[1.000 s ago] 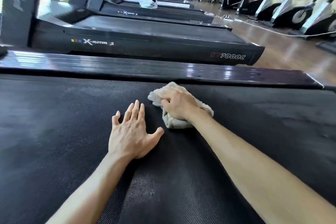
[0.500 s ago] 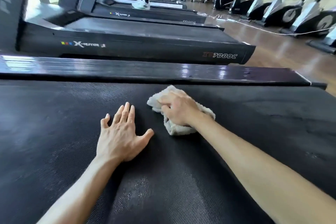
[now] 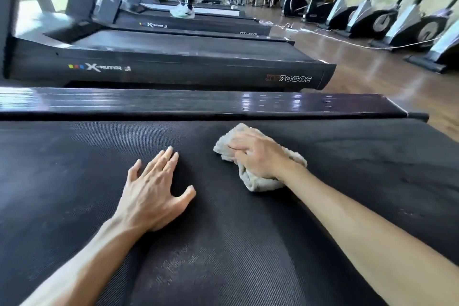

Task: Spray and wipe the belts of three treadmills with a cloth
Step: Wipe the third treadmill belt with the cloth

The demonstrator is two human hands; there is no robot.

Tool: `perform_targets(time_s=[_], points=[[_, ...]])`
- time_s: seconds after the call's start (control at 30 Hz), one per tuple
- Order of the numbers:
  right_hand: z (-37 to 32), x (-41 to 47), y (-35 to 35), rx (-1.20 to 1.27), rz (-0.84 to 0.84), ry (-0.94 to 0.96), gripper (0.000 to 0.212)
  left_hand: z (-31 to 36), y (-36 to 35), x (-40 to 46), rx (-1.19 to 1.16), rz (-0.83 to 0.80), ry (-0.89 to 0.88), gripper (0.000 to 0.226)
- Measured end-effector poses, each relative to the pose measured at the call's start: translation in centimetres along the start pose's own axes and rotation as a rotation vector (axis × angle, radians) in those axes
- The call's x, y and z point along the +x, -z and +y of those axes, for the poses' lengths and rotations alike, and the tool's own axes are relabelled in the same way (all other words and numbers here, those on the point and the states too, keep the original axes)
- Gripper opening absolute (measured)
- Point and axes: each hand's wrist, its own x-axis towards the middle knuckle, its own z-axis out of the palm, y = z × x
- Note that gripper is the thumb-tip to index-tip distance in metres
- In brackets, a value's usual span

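On the near treadmill's belt (image 3: 74, 181), the cloth (image 3: 258, 181) has slid right toward the tail end, bunched in the right hand (image 3: 258, 156) curled over it; wiping of this stretch continues. The left hand (image 3: 154, 189), fingers straight, braces flat on the belt. No containers show.
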Motion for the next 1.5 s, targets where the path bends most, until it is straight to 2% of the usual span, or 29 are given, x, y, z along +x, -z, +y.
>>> perform_targets(time_s=[0.07,0.17,0.23,0.33,0.43,0.5,0.57,0.7,0.77,0.8,0.87,0.9,0.97,1.03,1.1,1.17,1.3,1.33,1.4,1.5], points=[[2.8,-3.0,0.8,0.052,0.030,-0.094,0.056,2.1,0.1,0.5,-0.036,-0.010,-0.086,0.111],[5.3,-3.4,2.8,-0.047,0.113,-0.336,0.031,6.1,-0.9,0.6,-0.119,-0.061,-0.142,0.110],[5.2,-0.5,3.1,-0.114,0.201,-0.419,0.037,7.6,-1.9,0.6,-0.073,-0.059,-0.145,0.107],[4.4,3.7,1.8,-0.176,0.206,-0.338,0.039,7.5,-2.6,0.8,-0.019,-0.028,-0.122,0.102],[5.4,1.8,1.1,-0.050,0.039,-0.117,0.034,7.4,-2.7,0.7,-0.016,-0.031,-0.134,0.102],[6.6,-2.7,2.1,0.064,0.034,-0.156,0.029,7.4,-2.7,0.8,-0.021,-0.019,-0.129,0.101],[8.4,-5.7,3.5,0.080,0.090,-0.290,0.027,7.5,-2.8,0.7,-0.030,-0.009,-0.128,0.101],[7.4,-1.5,3.9,-0.167,0.146,-0.454,0.025,7.6,-2.8,0.7,-0.027,-0.006,-0.127,0.104],[4.9,1.7,3.4,-0.168,0.168,-0.406,0.028,7.6,-2.7,0.7,-0.025,-0.013,-0.126,0.105],[3.8,2.3,2.9,-0.147,0.154,-0.301,0.027,7.6,-2.7,0.8,-0.021,-0.016,-0.131,0.105],[2.8,0.8,1.9,-0.095,0.053,-0.099,0.025,7.4,-2.7,0.8,-0.017,-0.021,-0.137,0.105],[2.4,-1.0,2.1,0.001,0.013,-0.076,0.029,7.4,-2.7,0.8,-0.021,-0.022,-0.133,0.104],[4.2,-5.0,2.7,0.085,0.014,-0.118,0.031,7.5,-2.7,0.8,-0.020,-0.023,-0.137,0.105],[6.1,-7.1,4.0,-0.005,0.047,-0.194,0.028,7.6,-2.7,0.7,-0.027,-0.011,-0.135,0.105],[7.4,-5.7,4.8,-0.077,0.114,-0.225,0.035,7.5,-2.7,0.7,-0.033,-0.011,-0.129,0.104],[7.2,-2.9,4.3,-0.158,0.145,-0.252,0.027,7.7,-2.8,0.8,-0.029,-0.020,-0.132,0.103],[5.1,1.3,2.3,-0.057,0.114,-0.168,0.020,7.5,-2.7,0.8,-0.019,-0.033,-0.140,0.103],[4.5,0.6,2.3,-0.100,0.067,-0.142,0.022,7.3,-2.7,0.8,-0.018,-0.029,-0.141,0.102],[4.8,-3.3,2.8,-0.033,0.011,-0.068,0.025,7.4,-2.7,0.8,-0.021,-0.026,-0.137,0.102],[8.1,-8.6,4.4,-0.008,0.019,-0.153,0.033,7.5,-2.7,0.7,-0.035,-0.019,-0.141,0.102]])
